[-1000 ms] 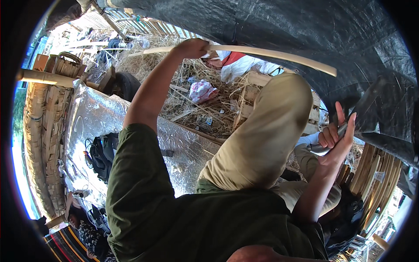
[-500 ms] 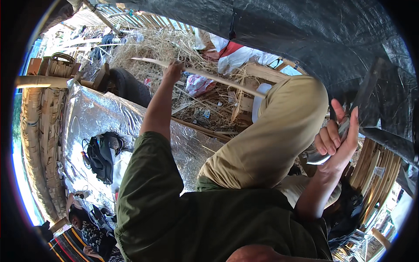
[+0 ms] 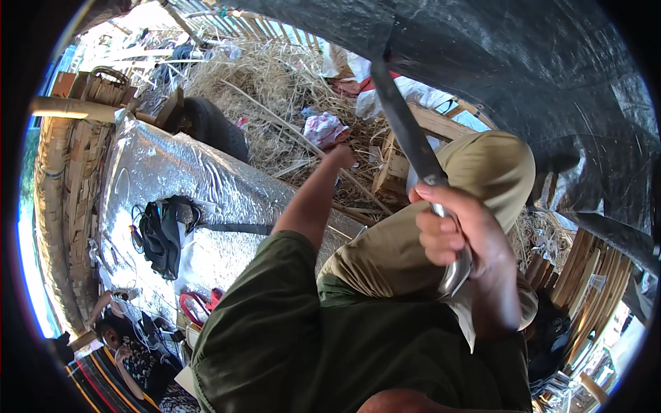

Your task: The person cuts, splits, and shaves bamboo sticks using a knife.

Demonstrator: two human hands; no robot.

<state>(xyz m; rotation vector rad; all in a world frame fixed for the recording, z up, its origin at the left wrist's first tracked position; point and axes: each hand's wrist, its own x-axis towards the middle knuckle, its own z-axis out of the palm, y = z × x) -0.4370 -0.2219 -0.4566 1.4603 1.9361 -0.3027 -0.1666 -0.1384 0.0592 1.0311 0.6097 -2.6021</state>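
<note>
Two hands at work | right hand (image 3: 460, 237) fisted around machete handle, long blade (image 3: 406, 131) rising up-left past khaki knee (image 3: 482, 172) | left hand (image 3: 341, 155) reaches forward, closed on thin bamboo stick (image 3: 289, 127) lying diagonally over straw (image 3: 275, 76), ahead of the blade.

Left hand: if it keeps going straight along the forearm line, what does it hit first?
The left hand points up and away, toward the ground litter. First in that line looks like the thin pale stick it reaches for, then the straw pile and a pink-white crumpled rag beside it. Depth is unclear, so contact cannot be confirmed.
</note>
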